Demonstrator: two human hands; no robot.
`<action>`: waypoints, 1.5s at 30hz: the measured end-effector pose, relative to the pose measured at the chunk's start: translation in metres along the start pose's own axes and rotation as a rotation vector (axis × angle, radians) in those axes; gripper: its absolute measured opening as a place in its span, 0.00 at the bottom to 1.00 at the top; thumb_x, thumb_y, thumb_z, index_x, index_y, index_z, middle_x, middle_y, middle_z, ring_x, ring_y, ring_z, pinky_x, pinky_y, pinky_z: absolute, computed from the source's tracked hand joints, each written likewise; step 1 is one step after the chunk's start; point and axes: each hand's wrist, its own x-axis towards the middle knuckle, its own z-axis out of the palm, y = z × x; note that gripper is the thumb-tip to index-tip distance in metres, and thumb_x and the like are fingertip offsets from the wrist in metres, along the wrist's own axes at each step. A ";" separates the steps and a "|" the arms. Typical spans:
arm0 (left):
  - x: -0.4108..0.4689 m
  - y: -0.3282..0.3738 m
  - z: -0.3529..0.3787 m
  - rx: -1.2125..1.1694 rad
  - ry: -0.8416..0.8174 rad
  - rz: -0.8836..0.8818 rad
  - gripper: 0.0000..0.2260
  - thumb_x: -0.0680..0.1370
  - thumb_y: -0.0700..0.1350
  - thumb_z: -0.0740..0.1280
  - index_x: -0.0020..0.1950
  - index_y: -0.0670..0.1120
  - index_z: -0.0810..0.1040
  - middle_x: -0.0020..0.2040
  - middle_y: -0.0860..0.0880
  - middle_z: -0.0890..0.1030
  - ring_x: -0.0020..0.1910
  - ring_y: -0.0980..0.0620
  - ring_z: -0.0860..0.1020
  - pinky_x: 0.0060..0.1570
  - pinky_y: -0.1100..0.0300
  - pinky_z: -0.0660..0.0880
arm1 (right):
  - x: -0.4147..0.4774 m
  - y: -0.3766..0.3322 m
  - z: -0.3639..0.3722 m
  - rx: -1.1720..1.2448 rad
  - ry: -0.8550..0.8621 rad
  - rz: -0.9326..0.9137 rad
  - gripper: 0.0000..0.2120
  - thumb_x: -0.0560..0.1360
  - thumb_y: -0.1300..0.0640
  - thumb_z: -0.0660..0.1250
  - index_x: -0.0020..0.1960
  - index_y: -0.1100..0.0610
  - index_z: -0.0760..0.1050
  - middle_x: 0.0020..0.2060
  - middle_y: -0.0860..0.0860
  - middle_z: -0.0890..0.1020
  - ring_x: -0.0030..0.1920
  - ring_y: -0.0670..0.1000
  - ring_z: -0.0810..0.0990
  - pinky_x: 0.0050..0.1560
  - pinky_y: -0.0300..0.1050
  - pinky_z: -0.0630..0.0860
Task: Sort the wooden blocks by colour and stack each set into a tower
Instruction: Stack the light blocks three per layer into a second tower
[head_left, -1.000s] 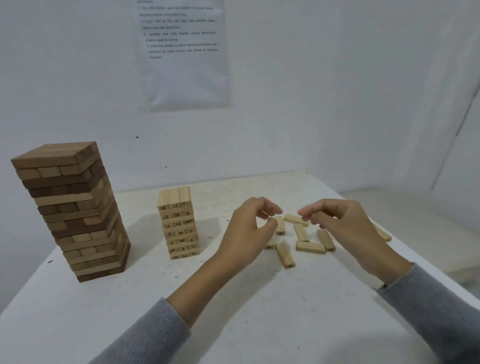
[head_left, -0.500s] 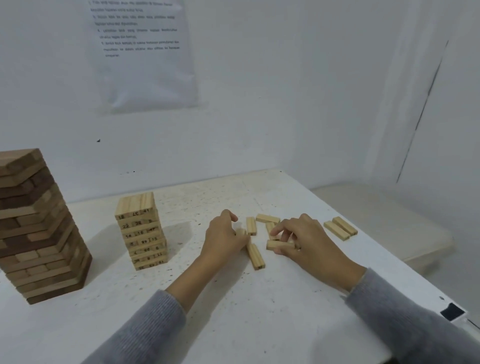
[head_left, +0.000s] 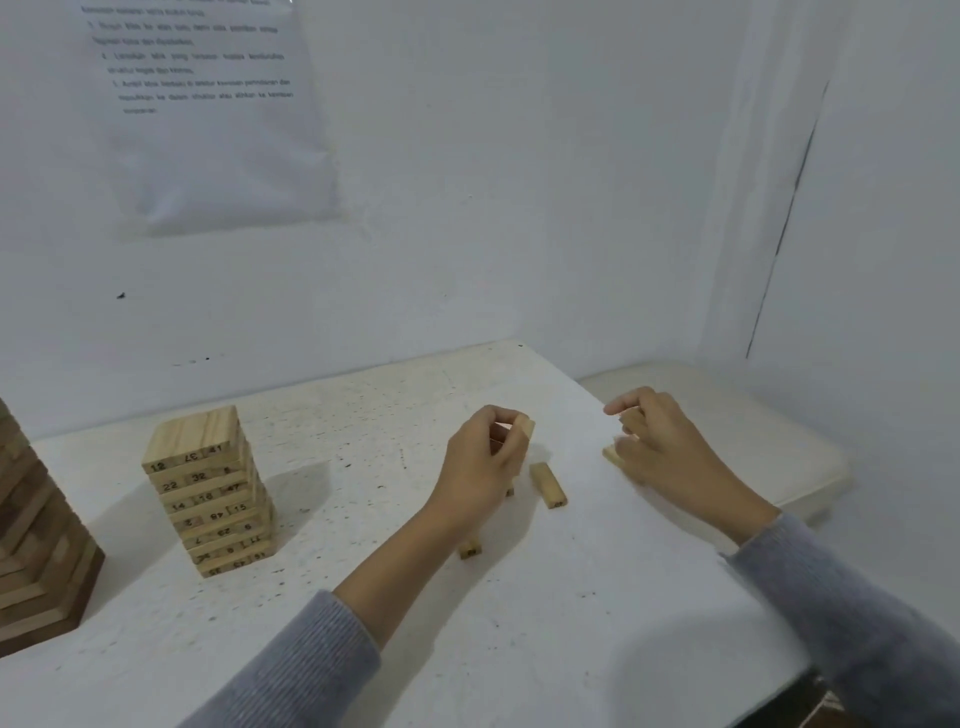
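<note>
My left hand (head_left: 485, 457) is raised above the white table (head_left: 395, 597) and grips pale wooden blocks (head_left: 524, 428). My right hand (head_left: 660, 441) also holds pale blocks (head_left: 613, 456), its forefinger stretched out to the left. One loose pale block (head_left: 548, 484) lies on the table between my hands. Another (head_left: 470, 550) peeks out from under my left wrist. A short tower of pale numbered blocks (head_left: 210, 488) stands to the left. At the left edge of the view rises a taller tower of mixed brown blocks (head_left: 36, 540).
The table's right edge runs close to my right hand, with a cream bench or cushion (head_left: 769, 431) beyond it. A white wall stands behind, with a printed sheet (head_left: 208, 104) stuck on it. Grey sleeves cover both forearms.
Both hands came down onto the loose blocks, gathered them and have lifted off the table with blocks in them. Fewer blocks lie loose now. The view has shifted to the right.
</note>
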 end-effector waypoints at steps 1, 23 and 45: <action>0.001 0.001 0.005 -0.005 -0.010 -0.001 0.07 0.80 0.43 0.59 0.52 0.44 0.76 0.37 0.52 0.75 0.34 0.58 0.72 0.34 0.67 0.70 | 0.003 0.008 -0.004 -0.081 0.023 0.017 0.12 0.76 0.64 0.64 0.45 0.46 0.69 0.52 0.51 0.73 0.46 0.43 0.71 0.42 0.27 0.66; -0.012 0.010 0.019 -0.054 -0.015 -0.017 0.07 0.79 0.42 0.63 0.55 0.46 0.77 0.44 0.48 0.79 0.39 0.55 0.77 0.46 0.54 0.80 | -0.005 -0.002 0.012 0.099 0.277 0.127 0.12 0.70 0.58 0.76 0.50 0.54 0.77 0.33 0.45 0.71 0.34 0.46 0.71 0.35 0.38 0.74; -0.109 -0.031 -0.125 -0.125 0.151 -0.139 0.07 0.77 0.38 0.68 0.54 0.45 0.80 0.37 0.47 0.79 0.36 0.58 0.79 0.37 0.68 0.76 | -0.032 -0.109 0.119 0.467 -0.545 -0.040 0.07 0.75 0.60 0.70 0.53 0.59 0.78 0.31 0.48 0.79 0.27 0.42 0.76 0.28 0.33 0.71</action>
